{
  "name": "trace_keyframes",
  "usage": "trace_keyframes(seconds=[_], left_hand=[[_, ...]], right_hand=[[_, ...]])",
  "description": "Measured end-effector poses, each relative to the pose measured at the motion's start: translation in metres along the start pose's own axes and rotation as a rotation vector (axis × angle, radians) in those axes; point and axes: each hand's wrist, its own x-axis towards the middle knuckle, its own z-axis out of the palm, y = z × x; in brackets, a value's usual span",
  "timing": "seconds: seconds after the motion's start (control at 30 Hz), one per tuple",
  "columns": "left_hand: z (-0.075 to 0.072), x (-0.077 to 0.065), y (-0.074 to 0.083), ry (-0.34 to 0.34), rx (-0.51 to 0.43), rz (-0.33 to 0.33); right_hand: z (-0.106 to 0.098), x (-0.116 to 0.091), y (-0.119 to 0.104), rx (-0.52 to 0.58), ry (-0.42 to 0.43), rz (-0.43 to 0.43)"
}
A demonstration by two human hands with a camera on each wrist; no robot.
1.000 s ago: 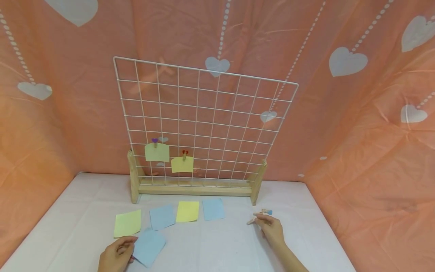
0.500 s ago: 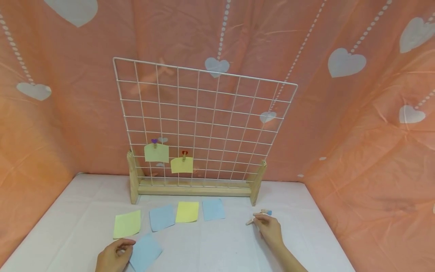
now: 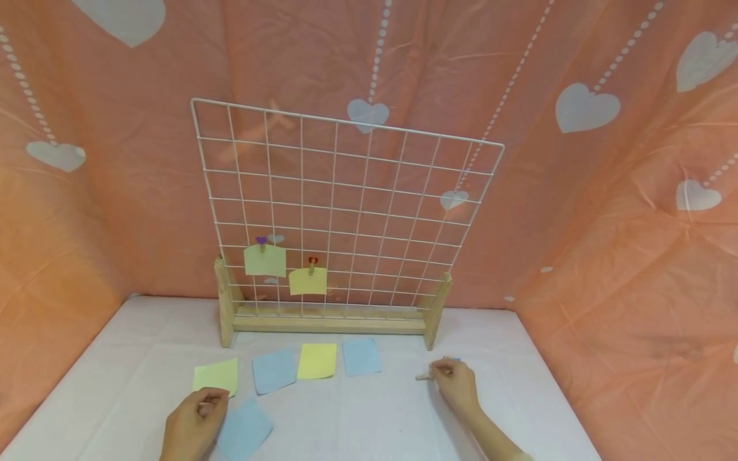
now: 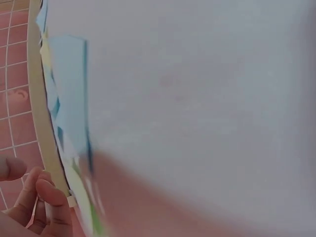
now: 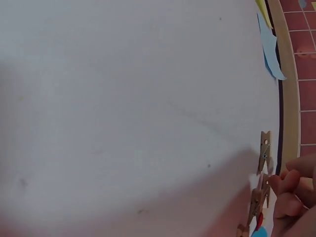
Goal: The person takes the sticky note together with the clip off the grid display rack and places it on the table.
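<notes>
Lower left: left hand loosely curled, empty, by green sticky note; lower right: right hand at clothespins, hold unclear.

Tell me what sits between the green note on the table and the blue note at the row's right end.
The head view shows another blue note and a bright yellow note between the green note and the right-end blue note.

Square blue, yellow and green paper notes lie on the white desk before the white wire grid, small wooden clothespins right of them.
</notes>
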Motion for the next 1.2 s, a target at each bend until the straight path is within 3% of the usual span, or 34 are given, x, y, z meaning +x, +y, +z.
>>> trace_keyframes(seconds=[0.3,0.47,0.67,0.83,1.03,1.2], left_hand=[[0.002,0.008,0.018,0.123,-0.082,0.076],[0.0,0.016,0.024,0.152,-0.087,0.104],[-0.001,0.029,0.037,0.193,-0.141,0.188],[0.001,0.043,0.048,0.194,-0.205,0.178],[0.008,0.055,0.058,0.208,-0.247,0.187],[0.015,0.061,0.068,0.237,-0.274,0.182]], right_hand=[[-0.003,0.009,-0.022,0.078,-0.033,0.057],[-0.001,0.017,-0.035,0.173,-0.065,0.065],[0.006,0.03,-0.057,0.268,-0.08,0.082],[0.012,0.038,-0.082,0.354,-0.102,0.045],[0.019,0.044,-0.104,0.443,-0.13,-0.064],[0.024,0.049,-0.123,0.459,-0.145,-0.054]])
